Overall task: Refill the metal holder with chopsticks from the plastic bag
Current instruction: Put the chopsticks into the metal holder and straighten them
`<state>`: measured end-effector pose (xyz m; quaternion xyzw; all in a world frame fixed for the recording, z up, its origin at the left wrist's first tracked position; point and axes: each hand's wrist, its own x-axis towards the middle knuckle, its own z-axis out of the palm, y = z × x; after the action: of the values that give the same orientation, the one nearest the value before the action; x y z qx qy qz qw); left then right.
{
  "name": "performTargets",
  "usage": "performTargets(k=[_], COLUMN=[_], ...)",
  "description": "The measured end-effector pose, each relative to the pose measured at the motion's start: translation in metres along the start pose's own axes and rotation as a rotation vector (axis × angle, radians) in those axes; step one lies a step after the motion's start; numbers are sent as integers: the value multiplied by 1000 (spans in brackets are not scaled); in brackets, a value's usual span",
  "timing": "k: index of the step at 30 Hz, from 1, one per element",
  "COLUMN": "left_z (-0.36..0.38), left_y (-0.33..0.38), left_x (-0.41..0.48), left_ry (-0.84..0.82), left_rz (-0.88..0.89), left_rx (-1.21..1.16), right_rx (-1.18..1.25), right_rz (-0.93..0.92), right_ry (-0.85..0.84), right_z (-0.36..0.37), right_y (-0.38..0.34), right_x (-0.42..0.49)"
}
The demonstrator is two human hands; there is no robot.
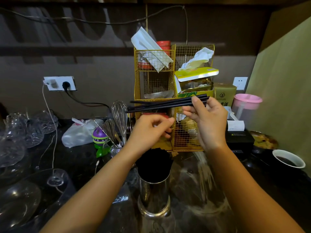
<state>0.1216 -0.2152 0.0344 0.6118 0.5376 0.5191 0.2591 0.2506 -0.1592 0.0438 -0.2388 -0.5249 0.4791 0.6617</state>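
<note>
A shiny metal holder [154,190] stands on the dark counter near the front, packed with upright black chopsticks [154,161]. My right hand [207,121] pinches a small bundle of black chopsticks [161,105] by one end and holds them level above the holder, tips pointing left. Just below that bundle, my left hand [151,130] hovers over the holder with fingers loosely curled and nothing visibly in it. A clear plastic bag [202,187] lies crumpled on the counter to the right of the holder.
A gold wire rack [173,98] with tissues and boxes stands behind the hands. Whisks [119,115] and a purple toy [99,137] sit left of it, with a white bag [80,133] and glass bowls [21,132] further left. A paper cup [288,159] and a black printer [239,137] are right.
</note>
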Motion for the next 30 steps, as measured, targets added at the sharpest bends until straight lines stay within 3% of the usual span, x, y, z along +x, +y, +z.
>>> performTargets(k=[2, 3, 8, 13, 16, 20, 24, 27, 30], left_z=[-2, -3, -10, -14, -21, -35, -41, -35, -24], left_y=[-10, -14, -20, -23, -24, -18, -15, -22, -35], left_x=[2, 4, 12, 16, 19, 22, 21, 19, 12], left_ry=[-56, -17, 189, 218, 212, 164, 85, 28, -50], left_rz=[-221, -248, -68, 28, 24, 8, 24, 36, 12], left_rx=[-339, -486, -839, -839, -792, -645, -452, -275, -241], right_rx=[126, 185, 376, 568, 574, 373, -43, -300, -438], right_rz=[78, 130, 398, 660, 776, 849, 754, 525, 215], right_ry=[7, 2, 49, 142, 40, -173, -353, -371, -424], right_z=[2, 3, 14, 21, 21, 13, 8, 10, 17], right_y=[4, 7, 26, 42, 51, 56, 47, 28, 13], right_x=[-2, -4, -21, -33, -38, -37, -30, -26, -25])
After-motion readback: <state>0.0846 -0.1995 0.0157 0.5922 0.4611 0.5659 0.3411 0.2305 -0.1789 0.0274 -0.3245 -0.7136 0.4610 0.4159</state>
